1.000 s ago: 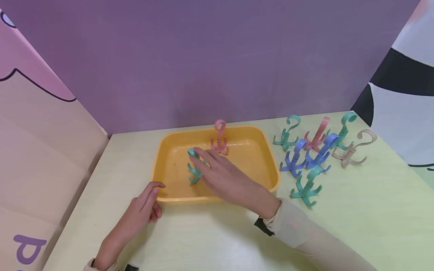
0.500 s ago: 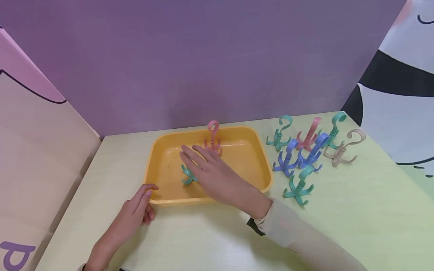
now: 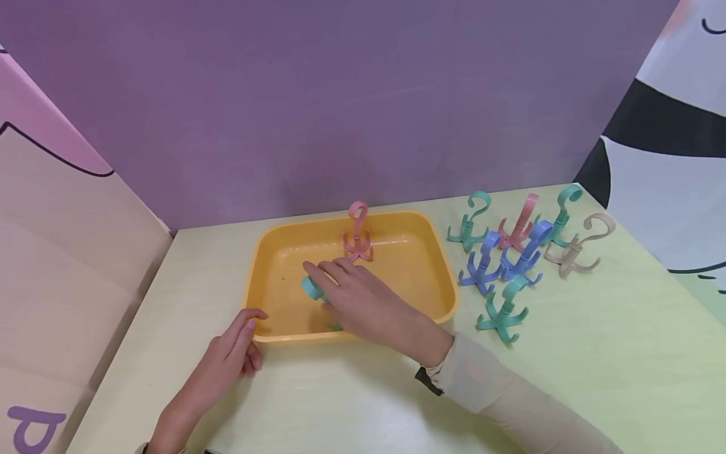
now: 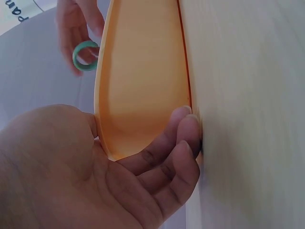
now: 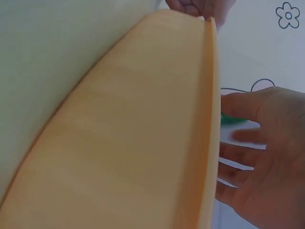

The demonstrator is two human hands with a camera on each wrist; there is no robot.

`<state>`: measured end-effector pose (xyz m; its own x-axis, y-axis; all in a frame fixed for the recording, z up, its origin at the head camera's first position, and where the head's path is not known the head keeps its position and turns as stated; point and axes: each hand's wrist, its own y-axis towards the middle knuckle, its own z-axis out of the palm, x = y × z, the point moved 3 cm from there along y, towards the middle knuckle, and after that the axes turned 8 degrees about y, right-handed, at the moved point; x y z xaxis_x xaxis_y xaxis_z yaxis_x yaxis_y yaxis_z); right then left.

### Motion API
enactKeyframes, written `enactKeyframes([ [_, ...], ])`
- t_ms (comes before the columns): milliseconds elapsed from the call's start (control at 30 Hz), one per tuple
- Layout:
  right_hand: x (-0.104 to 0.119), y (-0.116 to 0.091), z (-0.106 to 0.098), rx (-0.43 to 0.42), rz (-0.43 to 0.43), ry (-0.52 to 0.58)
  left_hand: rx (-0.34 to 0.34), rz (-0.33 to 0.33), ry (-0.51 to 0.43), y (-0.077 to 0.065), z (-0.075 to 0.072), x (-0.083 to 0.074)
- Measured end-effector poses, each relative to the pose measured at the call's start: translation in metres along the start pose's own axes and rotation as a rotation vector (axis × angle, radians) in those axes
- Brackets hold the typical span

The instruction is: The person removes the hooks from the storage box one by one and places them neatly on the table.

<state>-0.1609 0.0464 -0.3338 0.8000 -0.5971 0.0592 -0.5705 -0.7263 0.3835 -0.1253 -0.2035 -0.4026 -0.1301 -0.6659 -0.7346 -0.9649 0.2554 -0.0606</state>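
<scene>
In the head view, my right hand (image 3: 368, 302) reaches over the yellow tray (image 3: 408, 277) and holds a green hanging hook (image 3: 311, 288) by its upper part. The hook leans left, its curl showing past the fingers; most of its prongs are hidden under the hand. The left wrist view shows its round curl (image 4: 86, 56) against my right fingers. My left hand (image 3: 229, 350) grips the tray's near left corner, index finger over the rim and the other fingers curled below against the outer wall. A pink hanging hook (image 3: 358, 233) stands upright at the back of the tray.
Right of the tray, several hanging hooks stand grouped on the pale table (image 3: 363, 403): a front green one (image 3: 503, 312), blue ones (image 3: 482, 265), a pink one (image 3: 518, 227) and a beige one (image 3: 578, 246). A purple panel (image 3: 363, 107) rises behind.
The green hook in the tray, upright before, now leans left with its curl lower. My right fingers have come down and closed round it. My left hand stays at the tray corner.
</scene>
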Motion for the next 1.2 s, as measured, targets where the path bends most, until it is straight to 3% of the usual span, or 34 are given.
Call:
enactKeyframes([
  [200,0.007,-0.004,0.004,0.01,-0.044,0.126,-0.005,0.02,0.014,0.001,0.0,-0.002],
  [400,0.007,-0.003,0.001,-0.014,-0.078,0.144,-0.012,0.016,0.022,0.002,-0.001,-0.002],
  [767,-0.007,-0.005,-0.019,-0.05,-0.027,0.262,-0.018,-0.004,0.015,0.002,0.0,0.0],
  [1200,-0.011,-0.005,-0.035,-0.104,-0.021,0.28,-0.016,-0.001,0.002,0.0,0.0,0.001],
])
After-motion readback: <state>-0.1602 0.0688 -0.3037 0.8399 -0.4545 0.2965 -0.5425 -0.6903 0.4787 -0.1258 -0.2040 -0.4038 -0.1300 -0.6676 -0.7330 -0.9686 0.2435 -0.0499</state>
